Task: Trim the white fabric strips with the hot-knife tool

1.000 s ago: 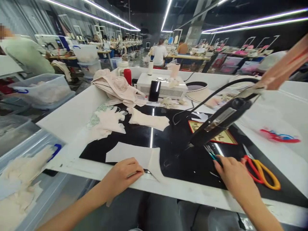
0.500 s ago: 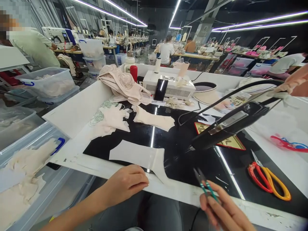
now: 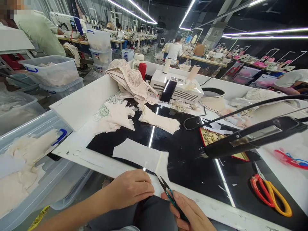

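A pale fabric piece (image 3: 137,153) with a narrow strip along its right end lies on the black work surface, its lower right corner at the table edge. My left hand (image 3: 133,188) is closed, thumb and fingers pressed together just below that corner; what they pinch, if anything, is hidden. In my right hand (image 3: 186,210) are thread snips (image 3: 169,192) with teal handles. Their dark blades point up and left and lie at the fabric's corner, slightly apart.
Red-and-yellow-handled scissors (image 3: 270,192) lie at right. A black handheld tool (image 3: 250,136) with a cable slants over a red-rimmed tray (image 3: 205,136). Stacked cream pieces (image 3: 160,118), a phone (image 3: 168,90) and a white box (image 3: 176,85) stand farther back. A plastic bin (image 3: 57,179) flanks the left side.
My right hand has brought the snips left, up to the fabric's corner near my left hand. The black tool sits farther right in view; the whole view has shifted slightly.
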Motion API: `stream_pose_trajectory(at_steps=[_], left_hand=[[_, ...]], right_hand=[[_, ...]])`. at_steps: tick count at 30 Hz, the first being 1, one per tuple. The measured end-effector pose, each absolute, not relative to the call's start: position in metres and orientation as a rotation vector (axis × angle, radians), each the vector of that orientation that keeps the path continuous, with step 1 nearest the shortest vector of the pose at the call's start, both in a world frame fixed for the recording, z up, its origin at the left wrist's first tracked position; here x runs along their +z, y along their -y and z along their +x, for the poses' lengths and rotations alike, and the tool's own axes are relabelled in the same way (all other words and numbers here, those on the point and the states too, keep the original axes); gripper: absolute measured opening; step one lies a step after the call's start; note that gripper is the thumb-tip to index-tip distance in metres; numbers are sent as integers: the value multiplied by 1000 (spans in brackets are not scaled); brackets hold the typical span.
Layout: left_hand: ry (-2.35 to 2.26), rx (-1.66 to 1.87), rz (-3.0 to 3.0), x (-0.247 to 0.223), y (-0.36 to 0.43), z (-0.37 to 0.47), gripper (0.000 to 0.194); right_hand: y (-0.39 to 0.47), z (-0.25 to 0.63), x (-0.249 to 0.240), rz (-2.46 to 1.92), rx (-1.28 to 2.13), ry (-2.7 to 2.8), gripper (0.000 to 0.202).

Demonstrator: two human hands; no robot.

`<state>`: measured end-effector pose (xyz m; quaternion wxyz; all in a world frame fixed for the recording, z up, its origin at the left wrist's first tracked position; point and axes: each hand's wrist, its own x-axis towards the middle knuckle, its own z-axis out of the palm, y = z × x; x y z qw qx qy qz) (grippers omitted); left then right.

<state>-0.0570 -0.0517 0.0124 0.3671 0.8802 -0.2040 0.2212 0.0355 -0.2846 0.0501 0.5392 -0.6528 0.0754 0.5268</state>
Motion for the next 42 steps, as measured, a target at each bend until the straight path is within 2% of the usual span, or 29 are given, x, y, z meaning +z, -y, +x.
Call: stream_pose_trajectory(at_steps=[7, 19, 26, 42], left_hand=[[558, 635, 2251, 8, 55, -54, 23], [603, 646, 2261, -2, 58, -52, 33], [615, 648, 2256, -3, 58, -51, 26], [612, 652, 2271, -1, 58, -51, 32]], right_hand=[[274, 43, 51, -1630, 1361, -121, 78], [264, 51, 53, -1465, 1414, -223, 68], [262, 52, 54, -1419, 1389, -253, 66], [259, 54, 58, -1387, 1377, -244, 62]])
